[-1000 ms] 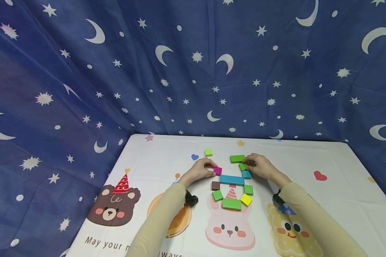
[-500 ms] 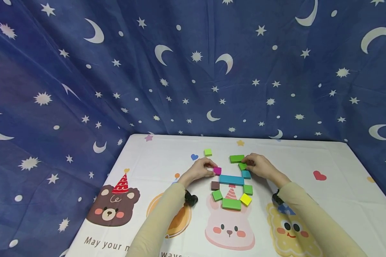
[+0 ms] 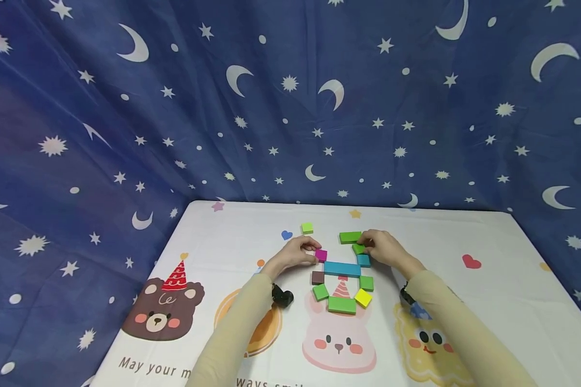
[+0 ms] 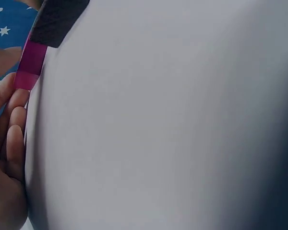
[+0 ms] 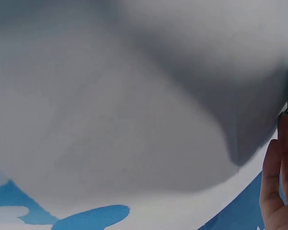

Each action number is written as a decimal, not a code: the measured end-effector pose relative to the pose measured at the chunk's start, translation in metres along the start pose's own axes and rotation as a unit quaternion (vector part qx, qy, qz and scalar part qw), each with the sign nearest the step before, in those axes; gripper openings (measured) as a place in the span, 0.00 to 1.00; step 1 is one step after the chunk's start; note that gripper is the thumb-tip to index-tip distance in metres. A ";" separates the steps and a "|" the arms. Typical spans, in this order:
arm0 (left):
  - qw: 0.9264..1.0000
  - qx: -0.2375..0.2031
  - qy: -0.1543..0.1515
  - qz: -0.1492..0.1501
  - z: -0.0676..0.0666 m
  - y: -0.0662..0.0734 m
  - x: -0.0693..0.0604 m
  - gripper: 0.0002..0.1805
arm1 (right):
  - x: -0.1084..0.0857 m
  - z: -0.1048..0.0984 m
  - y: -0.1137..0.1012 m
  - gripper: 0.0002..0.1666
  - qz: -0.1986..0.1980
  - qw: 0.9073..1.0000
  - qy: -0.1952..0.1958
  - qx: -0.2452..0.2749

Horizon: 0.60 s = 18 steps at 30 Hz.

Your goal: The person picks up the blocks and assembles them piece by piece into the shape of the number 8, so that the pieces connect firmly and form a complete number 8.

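My left hand (image 3: 292, 255) pinches a small magenta block (image 3: 321, 256) at the upper left of a ring of blocks lying on the table. The left wrist view shows fingertips against that magenta block (image 4: 30, 67), next to a dark block (image 4: 60, 21). On the opposite side, my right hand (image 3: 388, 249) holds a small green block (image 3: 358, 249) between thumb and fingers. A longer green block (image 3: 350, 237) lies just beyond it, and a teal block (image 3: 363, 260) just below. Between the two sides stretches a long blue block (image 3: 342, 269). In the right wrist view, only part of my hand (image 5: 283, 177) shows.
Below the blue block, a brown block (image 3: 318, 278), green blocks (image 3: 320, 292), a yellow block (image 3: 363, 298) and a long green block (image 3: 341, 305) curve round. A lime block (image 3: 307, 228) lies apart behind my left hand. The white printed tablecloth (image 3: 484, 306) meets a blue curtain (image 3: 290, 107).
The head view has shifted slightly, so everything appears a little further left. Both hands and the blocks keep the same arrangement.
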<state>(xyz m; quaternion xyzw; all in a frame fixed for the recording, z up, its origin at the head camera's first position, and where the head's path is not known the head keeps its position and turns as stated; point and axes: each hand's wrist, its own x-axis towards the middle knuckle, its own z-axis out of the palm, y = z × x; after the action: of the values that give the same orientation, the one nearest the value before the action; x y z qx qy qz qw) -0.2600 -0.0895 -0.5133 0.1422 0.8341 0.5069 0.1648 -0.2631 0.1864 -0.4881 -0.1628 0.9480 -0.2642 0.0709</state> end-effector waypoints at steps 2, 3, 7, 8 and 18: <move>1.000 -0.014 0.003 -0.003 0.000 -0.002 0.000 0.19 | 0.000 0.000 0.000 0.12 0.003 1.000 -0.002 0.007; 1.000 -0.023 0.004 -0.004 0.000 -0.003 0.000 0.18 | 0.000 0.000 0.001 0.12 0.003 1.000 -0.002 0.010; 0.998 -0.058 0.007 0.002 -0.004 -0.007 -0.002 0.17 | 0.001 0.002 0.001 0.12 0.004 1.000 0.000 0.022; 0.998 -0.064 0.009 0.005 -0.005 -0.007 -0.003 0.17 | 0.001 0.002 0.001 0.12 0.006 1.000 0.000 0.024; 0.996 -0.074 0.043 -0.022 -0.016 -0.002 -0.007 0.15 | 0.002 0.002 0.002 0.12 0.021 0.999 -0.002 0.027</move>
<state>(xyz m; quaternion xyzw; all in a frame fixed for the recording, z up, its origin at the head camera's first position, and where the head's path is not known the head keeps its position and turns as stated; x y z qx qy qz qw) -0.2602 -0.1057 -0.5075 0.0898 0.8035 0.5690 0.1500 -0.2650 0.1867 -0.4911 -0.1417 0.9435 -0.2879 0.0823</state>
